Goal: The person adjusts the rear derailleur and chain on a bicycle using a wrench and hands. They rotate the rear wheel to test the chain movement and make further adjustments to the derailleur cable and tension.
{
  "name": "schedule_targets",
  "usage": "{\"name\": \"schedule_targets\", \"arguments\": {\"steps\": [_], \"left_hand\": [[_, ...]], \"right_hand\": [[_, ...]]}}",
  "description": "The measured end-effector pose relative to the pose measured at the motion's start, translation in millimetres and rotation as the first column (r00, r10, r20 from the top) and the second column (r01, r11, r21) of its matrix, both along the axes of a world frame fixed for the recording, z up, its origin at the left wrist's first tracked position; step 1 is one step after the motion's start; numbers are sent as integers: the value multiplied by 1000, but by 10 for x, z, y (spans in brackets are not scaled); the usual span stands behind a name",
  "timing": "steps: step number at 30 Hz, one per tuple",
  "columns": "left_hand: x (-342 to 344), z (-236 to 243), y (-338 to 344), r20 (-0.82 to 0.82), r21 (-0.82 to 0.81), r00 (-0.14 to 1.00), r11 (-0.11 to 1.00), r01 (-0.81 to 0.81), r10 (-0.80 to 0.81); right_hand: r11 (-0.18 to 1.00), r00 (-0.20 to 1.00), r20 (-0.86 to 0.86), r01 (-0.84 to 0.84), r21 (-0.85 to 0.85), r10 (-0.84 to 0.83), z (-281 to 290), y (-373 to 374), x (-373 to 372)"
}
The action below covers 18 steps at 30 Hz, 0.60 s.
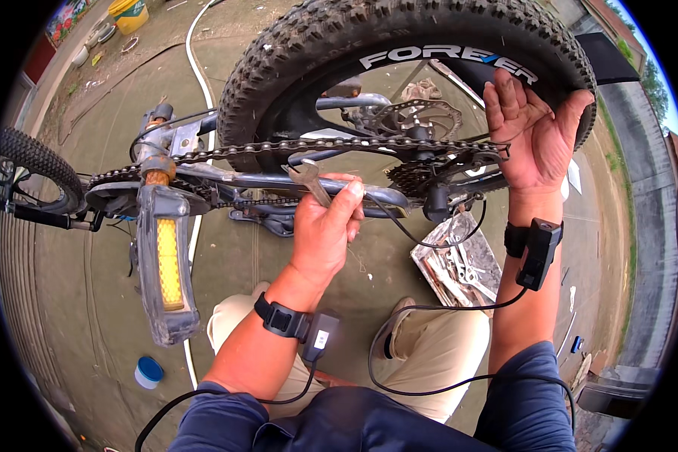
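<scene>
A bicycle rear wheel with a knobbly black tyre (267, 56) fills the upper middle, with a brake disc (444, 113), sprocket cassette (407, 181) and chain (241, 151) below it. My left hand (324, 233) is closed on a metal spanner (309, 175), beside the frame tube (256, 181) under the chain. My right hand (531, 139) rests against the tyre at the right with palm up, thumb apart and fingers loosely bent, holding nothing I can see. A grey pedal with a yellow reflector (169, 264) sticks up at the left, beside the crank.
A tool tray (456, 267) lies between my right arm and the wheel. A blue-lidded tub (149, 371), white hose (198, 68) and yellow bucket (128, 16) are on the ground. Another wheel (41, 162) is at the far left. Cables trail from both wrist devices.
</scene>
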State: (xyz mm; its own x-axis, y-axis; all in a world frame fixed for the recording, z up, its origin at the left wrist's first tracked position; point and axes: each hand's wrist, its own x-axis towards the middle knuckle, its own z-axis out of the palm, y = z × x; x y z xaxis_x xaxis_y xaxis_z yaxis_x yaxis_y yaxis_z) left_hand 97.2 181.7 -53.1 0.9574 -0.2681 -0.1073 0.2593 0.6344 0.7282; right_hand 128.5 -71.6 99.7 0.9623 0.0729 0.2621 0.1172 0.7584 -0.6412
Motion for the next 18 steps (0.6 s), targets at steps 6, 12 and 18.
{"name": "schedule_targets", "arguments": {"steps": [6, 12, 18], "left_hand": [[-1, 4, 13, -6, -7, 1000, 1000, -1, 1], [16, 32, 28, -31, 5, 999, 1000, -4, 4], [16, 27, 27, -56, -3, 998, 1000, 9, -9]], "right_hand": [[995, 995, 55, -87, 50, 84, -17, -18, 131], [998, 998, 49, 41, 53, -44, -72, -86, 4], [972, 983, 12, 179, 154, -183, -322, -537, -132]]}}
